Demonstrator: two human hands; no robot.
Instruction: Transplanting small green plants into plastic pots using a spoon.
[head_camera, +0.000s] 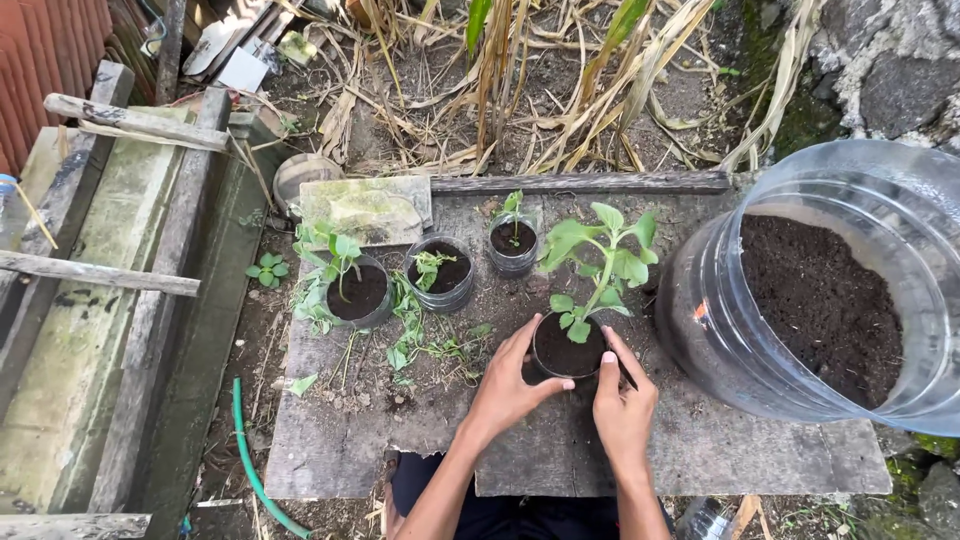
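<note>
Left hand (512, 385): wraps the near left side of the small dark pot (568, 352), fingers curled round its wall and the thumb lying along the near rim; it grips the pot.
Right hand (624, 400): presses against the pot's right side, fingers reaching up along the wall; it holds the pot together with the left.
Small dark pot: stands upright on the table (420, 440), near the middle, filled with dark soil.
Seedling (603, 250): grows out of the held pot, a thin stem with broad green leaves spreading at the top, smaller leaves low by the soil.
Three other pots: in a row farther back and to the left; the left one (357, 293) has a leafy plant, the middle one (441, 272) a small sprout, the right one (513, 242) a slim seedling.
Loose green cuttings (408, 335): lie on the table between the row of pots and the left hand.
Clear plastic container (830, 290): lies tilted on the right of the table, just beside the held pot, holding dark soil.
Green hose (245, 455): on the ground at the near left, off the table.
Dry stalks (520, 90): beyond the far edge.
</note>
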